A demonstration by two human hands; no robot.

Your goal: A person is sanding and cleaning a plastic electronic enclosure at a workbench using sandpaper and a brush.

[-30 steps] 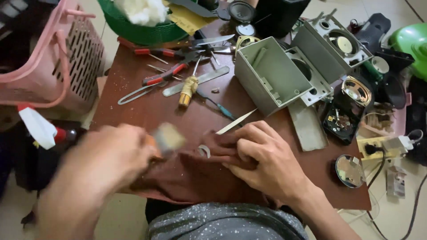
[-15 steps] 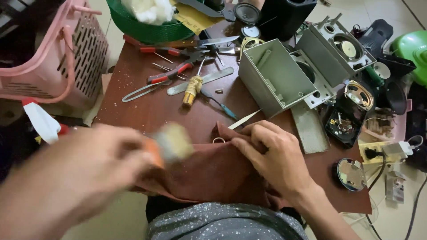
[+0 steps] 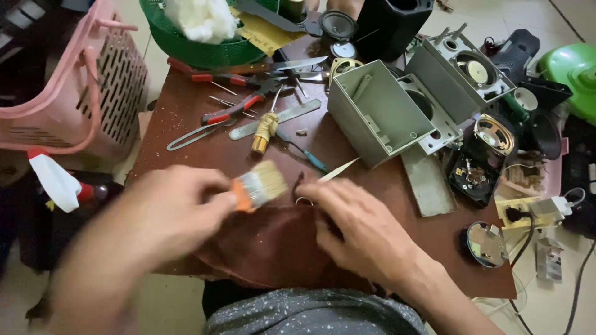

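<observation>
Grey speaker housing [image 3: 379,111], pink basket [image 3: 68,93], green basket [image 3: 186,46], pliers [image 3: 233,110].

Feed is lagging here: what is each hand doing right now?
Left hand: closed on a paintbrush.
Right hand: fingers spread, pressing flat on the brown cloth, gripping nothing.

A small paintbrush with pale, coarse bristles and an orange plastic ferrule [image 3: 259,188] is being gripped in the left hand [image 3: 167,214]. A matt, reddish-brown sheet of soft leather-like material [image 3: 267,245] is being pressed down by the right hand [image 3: 363,226]. A worn, speckled brown bench [image 3: 186,118] is being seen beneath. A smooth grey plastic speaker box [image 3: 379,111] is lying beside glossy metal scissors [image 3: 298,65].
</observation>
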